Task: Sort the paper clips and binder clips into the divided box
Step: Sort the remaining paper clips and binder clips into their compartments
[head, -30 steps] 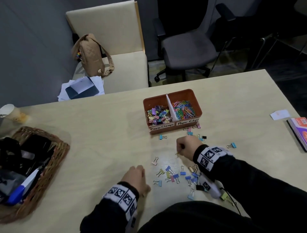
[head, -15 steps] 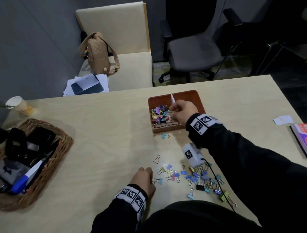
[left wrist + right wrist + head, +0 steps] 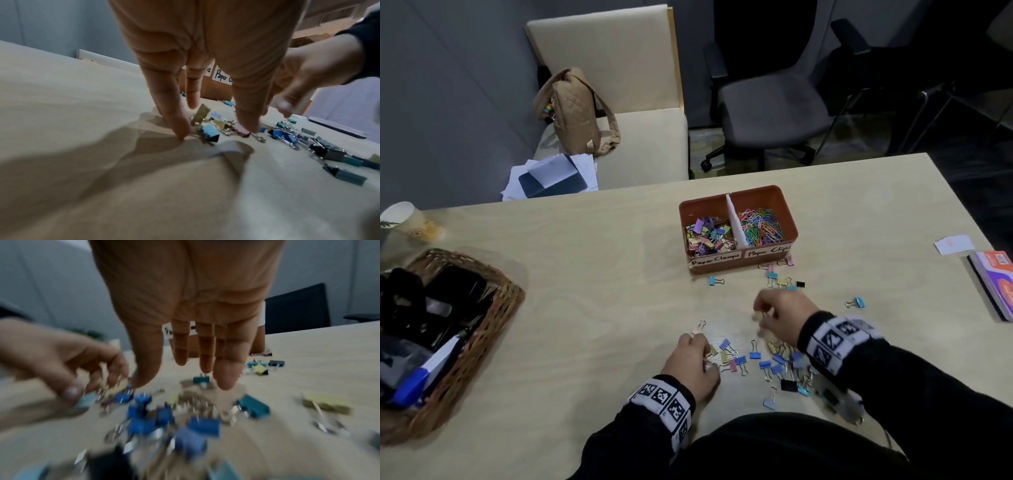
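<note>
The orange divided box [image 3: 756, 189] stands mid-table, with binder clips [image 3: 709, 234] in its left half and paper clips [image 3: 763, 228] in its right half. Loose binder clips [image 3: 777, 368] lie scattered in front of me. My left hand [image 3: 703, 349] reaches down with straight fingers [image 3: 246, 123]; the tips touch the table among a light blue clip [image 3: 209, 134] and a pink one [image 3: 241, 130]. My right hand [image 3: 760, 315] hovers blurred just above the pile. In the right wrist view its fingers [image 3: 225, 379] hang straight and hold nothing.
A wicker basket [image 3: 496, 308] of odds and ends sits at the left, with a paper cup [image 3: 400, 219] behind it. A book [image 3: 993, 277] and a white note [image 3: 955, 244] lie at the right edge. Chairs stand beyond the table.
My right hand picked something up, carried it to the box, and has come back empty over the pile. My left hand slid forward onto the clips.
</note>
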`<state>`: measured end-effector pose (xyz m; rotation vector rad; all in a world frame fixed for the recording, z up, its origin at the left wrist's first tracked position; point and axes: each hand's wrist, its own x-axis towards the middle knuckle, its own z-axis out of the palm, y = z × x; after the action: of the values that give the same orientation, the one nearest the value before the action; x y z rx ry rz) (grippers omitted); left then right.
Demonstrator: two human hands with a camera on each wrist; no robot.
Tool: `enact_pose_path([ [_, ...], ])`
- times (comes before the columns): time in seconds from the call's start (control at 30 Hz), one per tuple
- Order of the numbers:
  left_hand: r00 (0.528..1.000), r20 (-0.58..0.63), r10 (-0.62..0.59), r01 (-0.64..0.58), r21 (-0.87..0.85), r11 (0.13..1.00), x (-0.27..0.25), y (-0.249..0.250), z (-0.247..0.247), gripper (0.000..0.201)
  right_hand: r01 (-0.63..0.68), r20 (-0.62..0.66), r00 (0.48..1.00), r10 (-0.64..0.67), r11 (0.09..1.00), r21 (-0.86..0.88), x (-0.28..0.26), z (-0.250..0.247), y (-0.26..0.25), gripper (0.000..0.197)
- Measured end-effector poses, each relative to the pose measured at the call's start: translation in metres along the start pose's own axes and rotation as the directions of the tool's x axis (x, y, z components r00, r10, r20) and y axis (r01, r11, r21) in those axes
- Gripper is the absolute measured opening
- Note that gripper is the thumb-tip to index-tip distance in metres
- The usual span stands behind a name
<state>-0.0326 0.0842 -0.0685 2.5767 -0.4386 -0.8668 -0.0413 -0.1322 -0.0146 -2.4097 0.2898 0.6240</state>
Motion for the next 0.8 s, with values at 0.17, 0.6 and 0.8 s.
enact_pose_path([
  [0.17, 0.998, 0.06, -0.035, 0.036, -0.01, 0.999, -0.002, 0.012, 0.004, 0.079, 0.052, 0.229, 0.973, 0.041, 0.921, -0.386, -0.022, 0.03, 0.018, 0.075],
  [0.6, 1.0, 0.014, 0.027, -0.028, 0.084, 0.996, 0.02, 0.03, 0.014, 0.023, 0.093, 0.072, 0.995, -0.073, 0.936, -0.339, 0.006, 0.061, 0.009, 0.034],
  [0.8, 0.999, 0.045, -0.009, 0.003, 0.138, 0.99, 0.025, 0.028, 0.008, 0.028, 0.134, 0.177, 0.982, -0.067, 0.907, -0.398, 0.011, 0.059, 0.005, 0.03],
])
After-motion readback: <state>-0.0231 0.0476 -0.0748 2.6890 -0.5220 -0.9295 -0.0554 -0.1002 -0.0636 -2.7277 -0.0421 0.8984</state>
